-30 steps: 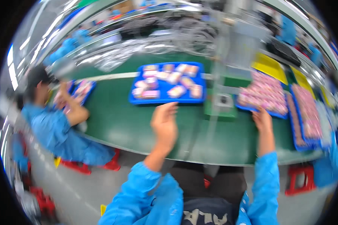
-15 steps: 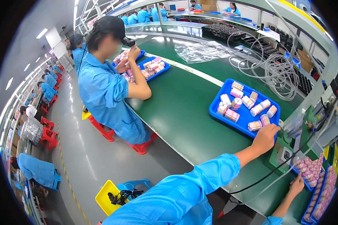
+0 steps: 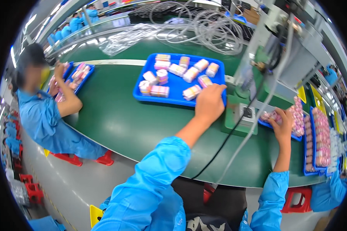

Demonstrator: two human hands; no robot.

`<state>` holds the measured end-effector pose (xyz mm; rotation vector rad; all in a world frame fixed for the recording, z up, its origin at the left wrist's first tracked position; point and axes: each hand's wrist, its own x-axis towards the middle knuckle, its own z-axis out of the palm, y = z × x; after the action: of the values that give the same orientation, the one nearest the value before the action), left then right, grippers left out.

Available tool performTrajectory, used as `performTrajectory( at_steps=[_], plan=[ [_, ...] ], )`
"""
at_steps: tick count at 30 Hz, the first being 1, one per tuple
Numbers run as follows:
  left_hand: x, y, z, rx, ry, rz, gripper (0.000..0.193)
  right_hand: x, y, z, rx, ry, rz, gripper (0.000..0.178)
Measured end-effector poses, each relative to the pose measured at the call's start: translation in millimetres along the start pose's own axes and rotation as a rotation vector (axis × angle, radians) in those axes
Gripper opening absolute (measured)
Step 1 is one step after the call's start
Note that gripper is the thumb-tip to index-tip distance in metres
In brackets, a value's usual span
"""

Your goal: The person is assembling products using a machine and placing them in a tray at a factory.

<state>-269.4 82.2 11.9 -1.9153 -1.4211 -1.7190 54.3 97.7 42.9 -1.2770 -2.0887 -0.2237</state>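
Head view: green table (image 3: 115,107) spans the middle, bowed by the lens; both of the person's hands are over it.
Press (image 3: 304,54): grey housing on an upright, right of centre, leaning in frame.
Co-worker (image 3: 36,115): seated far left in blue, forearms over the table, well apart from this station.
Left tray (image 3: 162,99): blue, mid-table, ahead of the left forearm; loose wrapped blocks (image 3: 177,69) scattered across it, mixed orientations.
Right tray (image 3: 297,138): blue, right of the press; pink blocks (image 3: 298,115) packed close, some hidden by the right hand.
Green base (image 3: 231,129): between the two hands, under the press, metal nest on top.
Left hand (image 3: 211,103): over left tray's near right corner, back of hand up, fingers curled; undersides hidden, can't tell if they grip anything.
Right hand (image 3: 283,125): at right tray's left end, thumb and index bent toward each other by the pink blocks; can't tell whether they pinch one.
Front block (image 3: 192,92): in left tray, just left of the left fingers; long axis mostly left-right, right end angled away from the person. Left hand clearly nearer.
Back block (image 3: 204,81): just beyond the left knuckles; long axis slants far-left to near-right, pointing at the hand.
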Motion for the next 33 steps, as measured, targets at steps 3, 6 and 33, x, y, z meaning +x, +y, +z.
performTrajectory(
  at_steps=[3, 6, 33],
  plan=[
    [-2.6, 2.6, 0.4, 0.039, -0.028, -0.02, 0.029, -0.4, 4.6, -5.0, 0.179, -0.021, 0.061, 0.044],
    [-3.2, 2.1, 0.6, 0.041, -0.041, 0.002, 0.034, -6.5, 16.1, 2.9, 0.179, 0.043, -0.009, 0.048],
    [-1.6, 52.6, 12.9, -0.746, -0.489, -0.446, 0.033, 18.3, -83.0, 26.5, 1.023, -0.294, 0.332, 0.049]
  ],
)
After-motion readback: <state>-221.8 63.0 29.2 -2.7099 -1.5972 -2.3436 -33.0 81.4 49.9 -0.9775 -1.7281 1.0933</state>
